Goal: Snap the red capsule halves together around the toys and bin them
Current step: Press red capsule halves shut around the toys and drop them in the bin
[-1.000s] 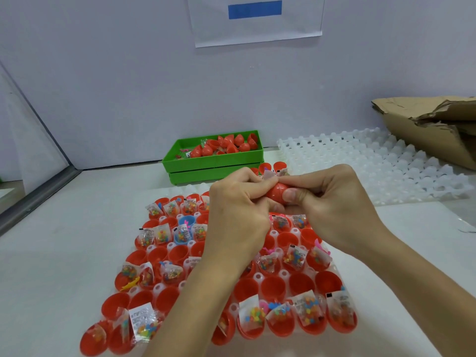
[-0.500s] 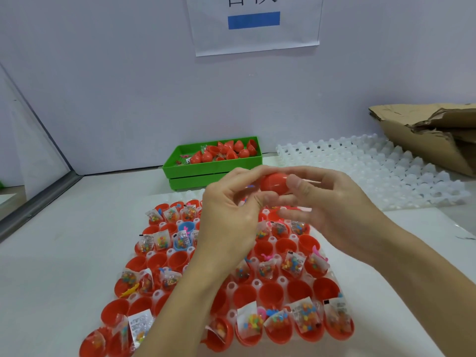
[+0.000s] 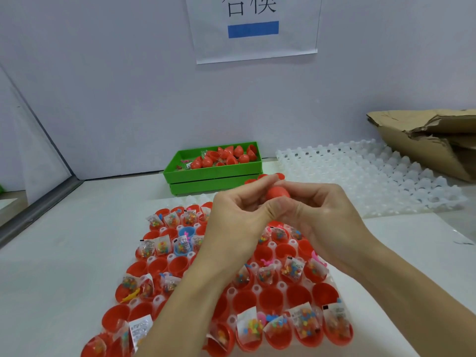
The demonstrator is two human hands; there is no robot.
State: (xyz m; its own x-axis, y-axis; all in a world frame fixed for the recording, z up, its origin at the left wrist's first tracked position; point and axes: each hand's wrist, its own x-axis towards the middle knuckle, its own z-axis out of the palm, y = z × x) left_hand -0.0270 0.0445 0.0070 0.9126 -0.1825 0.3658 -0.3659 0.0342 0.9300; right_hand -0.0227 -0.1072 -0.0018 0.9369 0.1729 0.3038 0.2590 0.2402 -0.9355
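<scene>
While hands point(image 3: 278, 215) pinch capsule point(image 3: 277, 194), bin point(image 3: 213, 173) holds capsules (red).

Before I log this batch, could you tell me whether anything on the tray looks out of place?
One blue capsule half sits among the red halves in the tray's far-left part. Behind, the cardboard box looks torn and crumpled.

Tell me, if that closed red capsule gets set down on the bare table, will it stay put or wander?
Likely wanders: the red capsule looks rounded and smooth, with no flat base showing, so it may roll. It seems light, since the left hand and right hand hold it by fingertips alone. The green bin has walls that would probably contain it.
</scene>
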